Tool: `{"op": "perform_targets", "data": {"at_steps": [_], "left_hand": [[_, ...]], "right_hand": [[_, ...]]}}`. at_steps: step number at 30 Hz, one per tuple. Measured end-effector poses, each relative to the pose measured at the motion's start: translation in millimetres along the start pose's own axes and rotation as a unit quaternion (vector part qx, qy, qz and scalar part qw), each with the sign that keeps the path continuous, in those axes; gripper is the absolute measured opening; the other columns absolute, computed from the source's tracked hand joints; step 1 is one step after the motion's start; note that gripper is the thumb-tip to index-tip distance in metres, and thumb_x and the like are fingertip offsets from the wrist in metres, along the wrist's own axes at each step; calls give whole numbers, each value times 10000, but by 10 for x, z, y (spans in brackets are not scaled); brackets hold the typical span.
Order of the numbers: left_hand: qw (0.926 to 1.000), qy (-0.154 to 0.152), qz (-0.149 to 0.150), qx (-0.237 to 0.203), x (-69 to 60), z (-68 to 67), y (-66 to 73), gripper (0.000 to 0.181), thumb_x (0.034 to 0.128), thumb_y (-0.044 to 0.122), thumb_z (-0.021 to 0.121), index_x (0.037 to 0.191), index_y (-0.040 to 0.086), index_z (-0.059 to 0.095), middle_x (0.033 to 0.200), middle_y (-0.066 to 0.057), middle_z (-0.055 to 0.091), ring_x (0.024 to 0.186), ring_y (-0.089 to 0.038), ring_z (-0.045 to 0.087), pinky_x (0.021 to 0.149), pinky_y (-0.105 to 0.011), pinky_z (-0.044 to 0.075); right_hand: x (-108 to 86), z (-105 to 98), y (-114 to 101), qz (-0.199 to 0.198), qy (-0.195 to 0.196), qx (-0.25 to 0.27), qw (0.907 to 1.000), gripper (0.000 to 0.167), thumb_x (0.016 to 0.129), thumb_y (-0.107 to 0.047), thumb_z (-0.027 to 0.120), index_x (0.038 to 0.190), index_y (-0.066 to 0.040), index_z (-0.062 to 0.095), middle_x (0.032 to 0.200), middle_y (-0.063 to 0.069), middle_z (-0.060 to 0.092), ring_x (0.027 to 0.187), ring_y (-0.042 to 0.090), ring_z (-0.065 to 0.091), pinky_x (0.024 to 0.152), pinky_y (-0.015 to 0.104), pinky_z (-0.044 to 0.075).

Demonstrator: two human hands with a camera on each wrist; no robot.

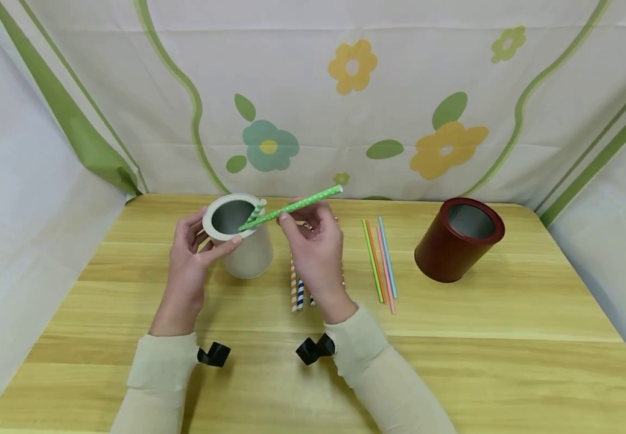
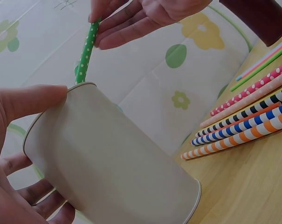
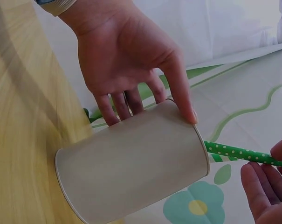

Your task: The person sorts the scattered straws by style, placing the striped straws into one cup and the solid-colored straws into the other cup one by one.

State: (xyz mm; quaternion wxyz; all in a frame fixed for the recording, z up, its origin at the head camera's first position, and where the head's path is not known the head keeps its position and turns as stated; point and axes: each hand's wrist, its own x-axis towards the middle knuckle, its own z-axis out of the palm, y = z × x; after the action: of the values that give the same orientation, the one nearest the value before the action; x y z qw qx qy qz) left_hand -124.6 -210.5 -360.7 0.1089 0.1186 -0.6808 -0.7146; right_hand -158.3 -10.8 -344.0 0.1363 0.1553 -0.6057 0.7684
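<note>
My left hand [image 1: 187, 265] holds a white can [image 1: 249, 256] by its side, thumb at the rim and fingers round the far side. A green-and-white striped paper straw [image 1: 257, 208] leans inside that can, its top above the rim. Between thumb and fingers, my right hand [image 1: 317, 256] pinches a green polka-dot paper straw [image 1: 315, 198]. This straw slants over the can, its lower end at the mouth; the left wrist view shows the dotted straw [image 2: 88, 53] coming down behind the rim [image 2: 87, 84].
Patterned paper straws [image 2: 243, 123] lie side by side below the right hand, partly covered by it in the head view. Right of them are thin plain straws [image 1: 380, 262] in green, orange, pink and blue. A dark red can [image 1: 454, 247] stands farther right, before a flowered cloth [image 1: 313, 108].
</note>
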Motion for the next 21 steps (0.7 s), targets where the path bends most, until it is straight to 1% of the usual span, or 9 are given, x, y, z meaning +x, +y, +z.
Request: {"op": "perform_targets", "data": {"at_steps": [3, 6, 9, 11, 15, 21], "left_hand": [[10000, -5, 17, 0, -4, 0, -2, 783, 904, 53, 848, 1557, 214, 447, 1531, 61, 524, 1377, -158, 468, 1318, -464, 311], [10000, -15, 29, 8, -6, 0, -2, 783, 905, 57, 848, 1558, 214, 444, 1532, 62, 522, 1380, -159, 466, 1324, -469, 305], [10000, -4, 34, 1, -6, 0, 0, 777, 906, 55, 846, 1554, 212, 448, 1528, 61, 525, 1381, -160, 468, 1325, -470, 304], [10000, 3, 30, 12, -6, 0, 1, 777, 906, 55, 845, 1554, 212, 447, 1526, 60, 526, 1382, -160, 467, 1325, -471, 303], [10000, -1, 9, 33, -5, 1, 3, 783, 905, 61, 847, 1556, 215, 440, 1532, 57, 522, 1388, -162, 462, 1329, -476, 298], [10000, 0, 33, -6, 1, 5, -4, 771, 902, 54, 847, 1544, 214, 451, 1522, 59, 529, 1385, -160, 467, 1328, -482, 295]], "right_hand": [[4, 26, 2, -2, -97, -245, 9997, 247, 988, -10, 711, 1227, 20, 652, 1158, 193, 703, 1032, 201, 729, 923, 337, 669], [30, 57, 1, 12, -248, -566, 9981, 246, 999, -36, 707, 1233, 18, 653, 1180, 181, 711, 1066, 220, 738, 953, 387, 668], [69, 97, 7, 54, -450, -800, 9958, 247, 1008, -53, 690, 1233, 38, 646, 1161, 165, 718, 1078, 240, 747, 970, 431, 663], [94, 125, 11, 115, -586, -934, 9938, 239, 1011, -62, 682, 1227, 34, 644, 1148, 157, 721, 1082, 245, 748, 971, 436, 661], [127, 170, 23, 238, -846, -1244, 9883, 229, 1017, -81, 683, 1226, 7, 649, 1133, 135, 729, 1089, 225, 741, 968, 387, 660], [159, 196, 22, 198, -1050, -1673, 9801, 235, 1017, -118, 686, 1235, -35, 655, 1144, 95, 737, 1086, 194, 730, 953, 298, 649]]}}
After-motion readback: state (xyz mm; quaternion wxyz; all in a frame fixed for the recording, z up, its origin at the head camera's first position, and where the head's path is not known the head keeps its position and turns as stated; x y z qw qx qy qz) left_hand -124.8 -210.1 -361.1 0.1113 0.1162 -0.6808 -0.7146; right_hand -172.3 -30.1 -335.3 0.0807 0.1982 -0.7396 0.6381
